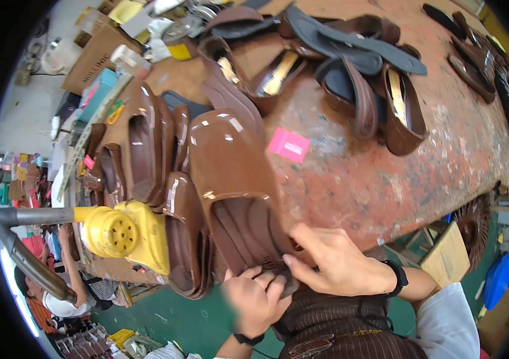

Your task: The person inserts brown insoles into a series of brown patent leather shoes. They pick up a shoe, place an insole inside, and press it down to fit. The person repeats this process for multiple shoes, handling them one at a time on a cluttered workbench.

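A glossy brown square-toed slip-on shoe [233, 155] lies toe away from me across the near edge of the table. My left hand [260, 302] holds its heel end, fingers curled over the rim onto the dark insole [245, 230]; part of this hand is blurred. From the right, my right hand [341, 260] grips the shoe's side near the heel, with thumb and forefinger at the edge. Just left of it, more finished brown shoes [186, 239] stand close together. A pink label [289, 145] lies on the table to the right of the toe.
Loose dark soles [350, 51] and brown shoe uppers [407, 140] lie along the far side of the worn red table [350, 185]. A yellow machine head [123, 236] on a metal pipe juts in at left. Beyond it a person [57, 299] works. A cardboard box [90, 60] stands at far left.
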`<state>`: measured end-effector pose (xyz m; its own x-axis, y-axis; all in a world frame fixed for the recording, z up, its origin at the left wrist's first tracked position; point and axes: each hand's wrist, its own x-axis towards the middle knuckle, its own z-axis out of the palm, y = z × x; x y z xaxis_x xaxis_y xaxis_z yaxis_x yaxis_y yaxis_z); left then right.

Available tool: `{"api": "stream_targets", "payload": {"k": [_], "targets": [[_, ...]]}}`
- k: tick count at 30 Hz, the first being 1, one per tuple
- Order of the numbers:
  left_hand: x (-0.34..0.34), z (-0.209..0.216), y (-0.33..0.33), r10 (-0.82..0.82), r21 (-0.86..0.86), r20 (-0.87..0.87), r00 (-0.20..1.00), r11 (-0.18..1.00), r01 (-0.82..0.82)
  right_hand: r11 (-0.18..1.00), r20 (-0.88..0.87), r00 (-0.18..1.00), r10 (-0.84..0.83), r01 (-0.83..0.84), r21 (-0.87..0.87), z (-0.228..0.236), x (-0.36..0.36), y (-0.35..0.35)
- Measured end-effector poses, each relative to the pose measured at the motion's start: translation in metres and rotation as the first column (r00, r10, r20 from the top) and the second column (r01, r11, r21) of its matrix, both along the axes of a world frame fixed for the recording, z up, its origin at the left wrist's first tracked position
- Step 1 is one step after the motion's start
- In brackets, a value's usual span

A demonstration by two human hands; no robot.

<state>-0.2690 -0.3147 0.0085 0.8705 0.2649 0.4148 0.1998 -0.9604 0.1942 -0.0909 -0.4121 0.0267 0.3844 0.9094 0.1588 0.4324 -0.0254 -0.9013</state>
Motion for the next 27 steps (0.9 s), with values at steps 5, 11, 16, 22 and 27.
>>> {"api": "stream_targets", "payload": {"k": [5,11,16,22,27], "targets": [[-0.021,0.055,0.074,0.093,0.118,0.160,0.983,0.987,-0.113,0.978,-0.029,0.999,0.027,-0.020,0.207,0.012,0.036,0.064],[-0.094,0.052,0.113,0.222,-0.052,-0.355,0.908,0.965,-0.256,0.909,0.229,0.883,-0.409,0.415,0.021,-0.043,0.091,0.160],[-0.081,0.055,0.104,0.168,-0.033,-0.389,0.906,0.980,-0.196,0.833,0.719,0.594,-0.360,0.552,-0.039,-0.068,0.081,0.226],[-0.079,0.050,0.104,0.069,-0.062,-0.270,0.960,0.994,-0.089,0.824,0.476,0.745,-0.468,0.562,-0.069,-0.068,0.099,0.225],[-0.090,0.042,0.130,0.128,-0.009,-0.416,0.900,0.989,-0.145,0.894,-0.226,0.869,-0.441,0.448,-0.025,-0.032,0.119,0.145]]}}
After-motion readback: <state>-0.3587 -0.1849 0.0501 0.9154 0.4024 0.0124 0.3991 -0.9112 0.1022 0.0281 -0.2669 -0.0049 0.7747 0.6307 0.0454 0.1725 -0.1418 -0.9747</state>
